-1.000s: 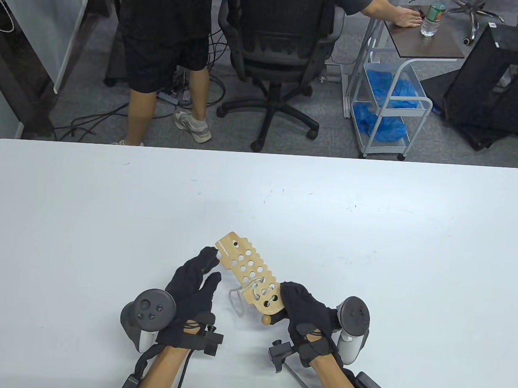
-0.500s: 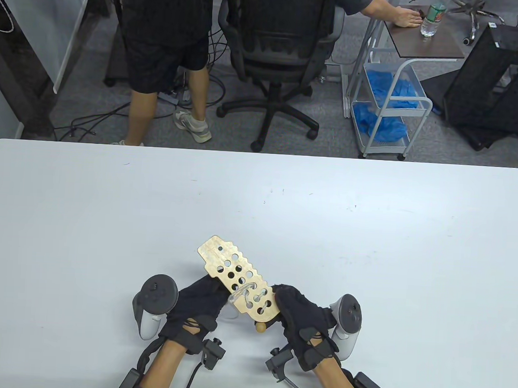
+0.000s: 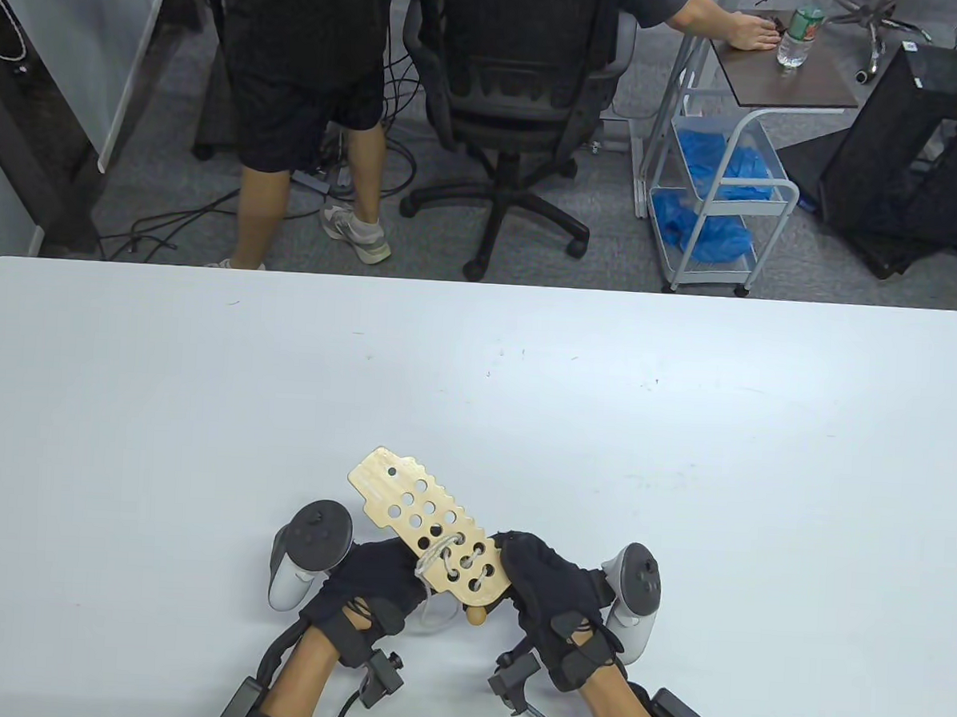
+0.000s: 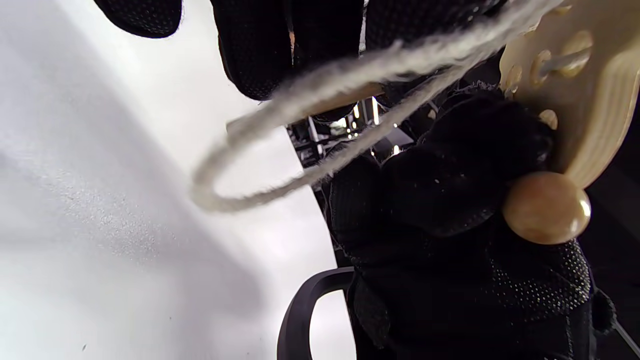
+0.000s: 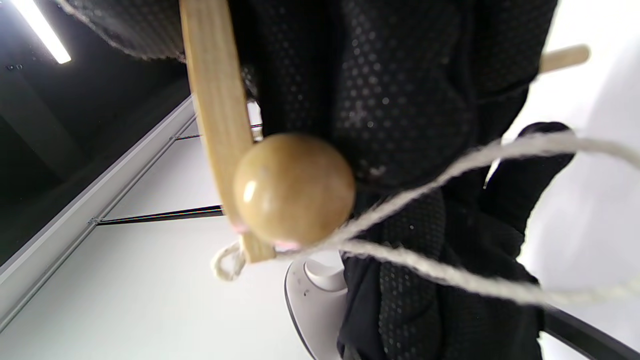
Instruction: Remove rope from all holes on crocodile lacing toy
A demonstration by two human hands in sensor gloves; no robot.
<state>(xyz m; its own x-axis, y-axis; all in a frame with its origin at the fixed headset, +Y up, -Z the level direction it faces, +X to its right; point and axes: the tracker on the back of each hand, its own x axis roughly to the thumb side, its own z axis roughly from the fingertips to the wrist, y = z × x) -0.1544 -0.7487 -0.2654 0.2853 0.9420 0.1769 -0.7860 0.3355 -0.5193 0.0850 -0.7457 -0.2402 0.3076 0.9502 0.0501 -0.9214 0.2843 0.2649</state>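
The wooden crocodile board (image 3: 410,511) is lifted off the white table (image 3: 681,465), its head end pointing up-left. My right hand (image 3: 543,586) grips its near end beside the wooden bead (image 3: 477,615). White rope (image 3: 439,550) is laced through a few holes near that end. A loop of it (image 4: 240,180) hangs below the board. My left hand (image 3: 379,582) is under the board's left edge, fingers (image 4: 280,50) curled on the rope by its wooden tip (image 5: 565,56). The right wrist view shows the bead (image 5: 294,189) against the board's edge (image 5: 215,115).
Beyond the table's far edge are an office chair (image 3: 512,96), a standing person's legs (image 3: 298,125), a wire cart (image 3: 723,195) with blue items and a side table (image 3: 790,78) with a bottle. Floor cables lie behind.
The board has swung left and toward me. My left hand left the head end, went under the board and took the rope. The hanging loop has moved with it.
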